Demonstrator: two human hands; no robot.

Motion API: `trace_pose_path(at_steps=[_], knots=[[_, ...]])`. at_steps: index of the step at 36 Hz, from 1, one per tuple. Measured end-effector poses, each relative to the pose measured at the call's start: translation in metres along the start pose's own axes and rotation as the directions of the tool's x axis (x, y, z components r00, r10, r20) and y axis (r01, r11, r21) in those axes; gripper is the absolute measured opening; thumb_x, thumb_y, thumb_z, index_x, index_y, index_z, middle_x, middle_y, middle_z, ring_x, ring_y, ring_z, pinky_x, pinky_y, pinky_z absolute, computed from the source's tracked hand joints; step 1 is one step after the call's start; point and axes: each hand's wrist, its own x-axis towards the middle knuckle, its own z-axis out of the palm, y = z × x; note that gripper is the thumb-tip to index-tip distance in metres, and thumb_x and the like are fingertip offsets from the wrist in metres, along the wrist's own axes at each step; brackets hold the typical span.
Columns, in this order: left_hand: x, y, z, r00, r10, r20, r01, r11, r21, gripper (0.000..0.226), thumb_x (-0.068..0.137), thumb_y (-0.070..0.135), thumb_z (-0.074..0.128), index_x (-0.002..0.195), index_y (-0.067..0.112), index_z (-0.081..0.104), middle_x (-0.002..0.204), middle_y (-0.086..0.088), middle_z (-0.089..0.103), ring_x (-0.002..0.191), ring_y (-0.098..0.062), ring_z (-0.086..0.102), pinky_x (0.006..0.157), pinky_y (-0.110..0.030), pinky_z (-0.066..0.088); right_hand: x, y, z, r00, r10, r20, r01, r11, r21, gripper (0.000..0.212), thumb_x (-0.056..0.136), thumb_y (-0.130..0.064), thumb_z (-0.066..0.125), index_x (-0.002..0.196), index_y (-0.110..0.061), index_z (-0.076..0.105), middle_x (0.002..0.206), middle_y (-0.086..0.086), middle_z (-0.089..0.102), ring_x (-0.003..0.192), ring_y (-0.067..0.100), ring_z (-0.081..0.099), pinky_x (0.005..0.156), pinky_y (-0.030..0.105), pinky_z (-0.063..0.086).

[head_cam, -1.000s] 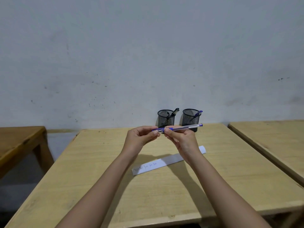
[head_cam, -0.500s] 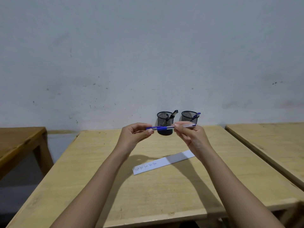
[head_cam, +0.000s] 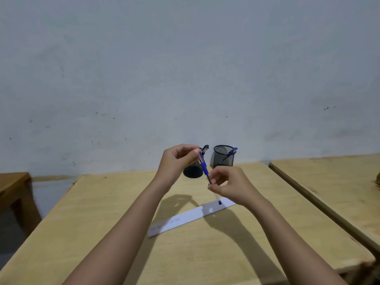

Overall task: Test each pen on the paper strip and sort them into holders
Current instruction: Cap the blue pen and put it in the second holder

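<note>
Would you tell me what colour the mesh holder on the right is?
Black wire mesh; the mesh holder shows best in the head view.

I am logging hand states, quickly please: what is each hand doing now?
Left hand: pinching the upper end of the blue pen.
Right hand: pinching the same pen lower down.

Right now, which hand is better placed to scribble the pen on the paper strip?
Probably right. The right hand pinches the pen low, above the paper strip; the left hand grips only its blue upper end.
</note>
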Motion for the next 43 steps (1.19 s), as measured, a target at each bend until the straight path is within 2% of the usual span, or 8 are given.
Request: trace_pose_path(at_steps=[7, 10, 15, 17, 20, 27, 35, 43], knots=[[0.044, -0.040, 0.039, 0.996, -0.093, 0.000, 0.093, 0.995, 0.044, 0.011, 0.091, 0.017, 0.058, 0.097, 0.013, 0.067, 0.095, -0.006, 0.069, 0.090, -0.016, 0.064, 0.089, -0.027, 0.051, 0.019, 0.047, -0.021, 0.948, 0.213, -0.235, -0.118, 0.925, 0.361, 0.022, 0.073, 0.002, 0.068, 0.070, -0.017, 0.058, 0.073, 0.008, 0.065, 0.079, 0.032, 0.067, 0.080, 0.049, 0.056], [0.063, -0.074, 0.052, 0.983, -0.182, 0.038, 0.172, 0.966, 0.191, 0.006, 0.088, 0.020, 0.063, 0.093, 0.023, 0.060, 0.095, 0.000, 0.063, 0.092, -0.014, 0.058, 0.086, -0.023, 0.046, 0.030, 0.068, -0.034, 0.905, 0.290, -0.311, -0.086, 0.840, 0.535, 0.018, 0.079, 0.006, 0.064, 0.076, -0.010, 0.055, 0.079, 0.011, 0.063, 0.081, 0.030, 0.066, 0.084, 0.046, 0.055], [0.094, -0.116, 0.076, 0.967, -0.250, 0.058, 0.218, 0.921, 0.324, 0.032, 0.087, 0.018, 0.065, 0.115, 0.015, 0.051, 0.097, 0.011, 0.054, 0.090, -0.003, 0.053, 0.076, -0.015, 0.043, 0.063, 0.105, -0.061, 0.772, 0.425, -0.473, 0.022, 0.726, 0.687, 0.014, 0.086, 0.002, 0.057, 0.079, -0.009, 0.051, 0.083, 0.011, 0.056, 0.081, 0.026, 0.064, 0.078, 0.028, 0.058], [0.105, -0.129, 0.082, 0.971, -0.232, 0.065, 0.196, 0.916, 0.350, 0.031, 0.086, 0.016, 0.066, 0.111, 0.019, 0.047, 0.091, 0.020, 0.049, 0.087, 0.002, 0.049, 0.064, 0.001, 0.038, 0.076, 0.117, -0.071, 0.732, 0.442, -0.518, 0.043, 0.730, 0.682, 0.010, 0.087, 0.001, 0.057, 0.083, -0.006, 0.052, 0.080, 0.009, 0.057, 0.075, 0.019, 0.065, 0.073, 0.020, 0.057], [0.119, -0.149, 0.088, 0.977, -0.204, 0.068, 0.170, 0.928, 0.332, 0.030, 0.083, 0.011, 0.068, 0.104, 0.021, 0.050, 0.095, 0.020, 0.056, 0.090, 0.001, 0.054, 0.061, 0.004, 0.037, 0.095, 0.133, -0.076, 0.707, 0.429, -0.562, 0.037, 0.772, 0.635, 0.010, 0.085, -0.001, 0.060, 0.082, -0.008, 0.053, 0.076, 0.003, 0.059, 0.075, 0.020, 0.065, 0.072, 0.019, 0.057], [0.141, -0.187, 0.092, 0.982, -0.187, 0.034, 0.172, 0.949, 0.264, 0.065, 0.059, 0.038, 0.077, 0.118, 0.034, 0.049, 0.122, 0.005, 0.060, 0.113, -0.010, 0.059, 0.098, -0.038, 0.049, 0.135, 0.162, -0.059, 0.752, 0.412, -0.515, -0.111, 0.849, 0.517, 0.011, 0.080, -0.006, 0.066, 0.081, -0.014, 0.058, 0.080, 0.004, 0.065, 0.078, 0.020, 0.066, 0.086, 0.040, 0.054], [0.149, -0.201, 0.094, 0.989, -0.150, 0.022, 0.140, 0.959, 0.248, 0.080, 0.062, 0.048, 0.076, 0.132, 0.030, 0.040, 0.128, 0.008, 0.057, 0.119, -0.008, 0.055, 0.103, -0.042, 0.044, 0.155, 0.174, -0.050, 0.856, 0.364, -0.367, -0.244, 0.910, 0.334, 0.012, 0.087, -0.020, 0.060, 0.077, -0.026, 0.060, 0.080, -0.004, 0.064, 0.090, 0.026, 0.064, 0.087, 0.044, 0.053], [0.151, -0.206, 0.094, 0.992, -0.128, 0.023, 0.119, 0.967, 0.227, 0.068, 0.066, 0.043, 0.076, 0.126, 0.031, 0.046, 0.123, 0.005, 0.062, 0.115, -0.012, 0.059, 0.102, -0.044, 0.045, 0.160, 0.174, -0.048, 0.896, 0.349, -0.274, -0.306, 0.933, 0.187, 0.018, 0.083, -0.011, 0.062, 0.101, -0.010, 0.065, 0.084, 0.006, 0.064, 0.078, 0.016, 0.058, 0.070, 0.024, 0.044]])
